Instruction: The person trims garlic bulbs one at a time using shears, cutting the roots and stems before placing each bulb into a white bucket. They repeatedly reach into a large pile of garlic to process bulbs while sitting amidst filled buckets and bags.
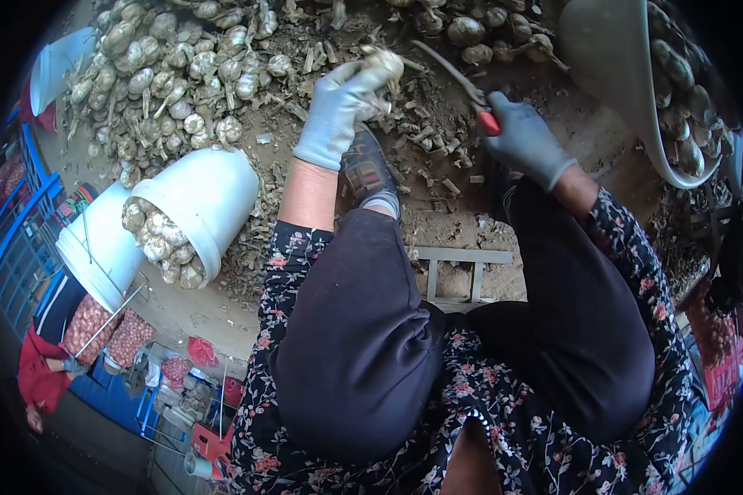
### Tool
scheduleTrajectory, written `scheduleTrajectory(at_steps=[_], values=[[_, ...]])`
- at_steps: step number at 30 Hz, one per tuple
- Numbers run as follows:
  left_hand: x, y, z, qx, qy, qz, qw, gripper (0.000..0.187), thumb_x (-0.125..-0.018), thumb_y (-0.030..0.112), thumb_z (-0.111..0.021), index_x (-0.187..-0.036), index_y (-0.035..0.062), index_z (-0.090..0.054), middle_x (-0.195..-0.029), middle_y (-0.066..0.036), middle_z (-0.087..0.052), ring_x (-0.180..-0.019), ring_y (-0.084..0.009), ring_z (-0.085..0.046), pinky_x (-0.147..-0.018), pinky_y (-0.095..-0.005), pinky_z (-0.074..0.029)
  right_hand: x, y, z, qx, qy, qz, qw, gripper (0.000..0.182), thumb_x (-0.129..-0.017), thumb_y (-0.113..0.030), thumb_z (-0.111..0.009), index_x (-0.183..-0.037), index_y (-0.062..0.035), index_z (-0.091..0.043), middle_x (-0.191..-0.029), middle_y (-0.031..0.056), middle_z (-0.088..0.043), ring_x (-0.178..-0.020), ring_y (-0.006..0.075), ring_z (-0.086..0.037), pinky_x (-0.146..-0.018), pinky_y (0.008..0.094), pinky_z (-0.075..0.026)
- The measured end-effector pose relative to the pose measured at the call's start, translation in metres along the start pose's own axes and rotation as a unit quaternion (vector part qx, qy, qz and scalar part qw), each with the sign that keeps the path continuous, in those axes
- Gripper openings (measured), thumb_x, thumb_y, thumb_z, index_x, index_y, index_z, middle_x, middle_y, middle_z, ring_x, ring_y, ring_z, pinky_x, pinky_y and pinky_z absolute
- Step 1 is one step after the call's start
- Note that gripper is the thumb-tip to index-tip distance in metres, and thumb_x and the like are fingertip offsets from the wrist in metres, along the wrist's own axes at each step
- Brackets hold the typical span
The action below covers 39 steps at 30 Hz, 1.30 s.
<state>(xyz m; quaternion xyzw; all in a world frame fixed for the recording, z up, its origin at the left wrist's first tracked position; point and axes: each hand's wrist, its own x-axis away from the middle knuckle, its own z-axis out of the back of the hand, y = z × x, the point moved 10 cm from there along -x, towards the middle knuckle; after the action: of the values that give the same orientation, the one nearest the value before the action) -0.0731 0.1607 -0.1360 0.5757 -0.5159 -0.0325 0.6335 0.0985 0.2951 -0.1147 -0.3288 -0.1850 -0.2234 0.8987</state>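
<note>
head view: person seated over bare ground, both hands gloved.
left hand (343, 103): grey knit glove, ribbed cuff, bare forearm below; fingers clenched around a garlic bulb.
garlic bulb (385, 59): pale, papery, lumpy round; sits at the left fingertips, top of it sticking out past them, held above the ground near the far edge of the view.
right hand (524, 139): darker grey glove; fingers clenched around the red handle of the shears.
shears (458, 76): thin long metal blades, dull grey, red grip; blades run up-left from the right hand, tip just beside the bulb, contact cannot be told.
ground (458, 223): dry brown dirt, littered with cut stalk stubs and papery husk scraps.
garlic pile (165, 74): heaped whitish bulbs with dry stems, on the ground toward the far left corner.
white bucket (194, 210): smooth plastic, tipped on its side, mouth down-left, bulbs inside; on the ground left of the left knee.
second white bucket (99, 247): plastic, wire bail handle, just beside the first.
basin (627, 82): pale curved plastic rim, bulbs inside, far right edge.
clothing: dark smooth trousers (363, 346), floral-print dark sleeves (636, 272).
writing: none readable.
</note>
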Motion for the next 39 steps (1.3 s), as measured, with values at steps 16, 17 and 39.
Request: scheduleTrajectory(at_steps=[16,17,39], values=[[-0.003,0.026,0.083,-0.64,0.199,0.011,0.742,0.051,-0.077,0.045,-0.064,-0.106,0.004,-0.059,-0.104,-0.022,-0.061,-0.095,-0.0355,-0.062,-0.08,-0.042,-0.049,-0.008,0.011,-0.028,-0.042,-0.152,-0.091,0.983,0.044,-0.08,-0.038,-0.057,-0.101,0.0002,-0.052,-0.096,0.0268,-0.062,-0.097,0.0388,-0.06,-0.086,0.0426,-0.045],[0.014,0.047,0.073,-0.648,0.252,-0.09,0.713,0.044,-0.078,0.038,-0.065,-0.107,0.0057,-0.06,-0.105,-0.019,-0.06,-0.095,-0.0341,-0.062,-0.079,-0.0411,-0.05,-0.005,0.012,-0.03,-0.035,-0.165,-0.095,0.981,0.044,-0.08,-0.038,-0.057,-0.102,0.0002,-0.052,-0.096,0.0266,-0.062,-0.098,0.0386,-0.06,-0.086,0.0425,-0.045],[0.034,0.03,-0.001,0.036,-0.051,-0.051,0.997,0.06,-0.074,0.002,-0.067,-0.128,-0.0022,-0.039,-0.093,-0.01,-0.059,-0.076,-0.0154,-0.063,-0.057,-0.0301,-0.058,-0.008,-0.069,0.019,0.118,0.006,0.084,0.989,0.039,-0.079,-0.028,-0.064,-0.105,-0.0056,-0.044,-0.09,0.0166,-0.059,-0.084,0.0344,-0.061,-0.075,0.0443,-0.048]])
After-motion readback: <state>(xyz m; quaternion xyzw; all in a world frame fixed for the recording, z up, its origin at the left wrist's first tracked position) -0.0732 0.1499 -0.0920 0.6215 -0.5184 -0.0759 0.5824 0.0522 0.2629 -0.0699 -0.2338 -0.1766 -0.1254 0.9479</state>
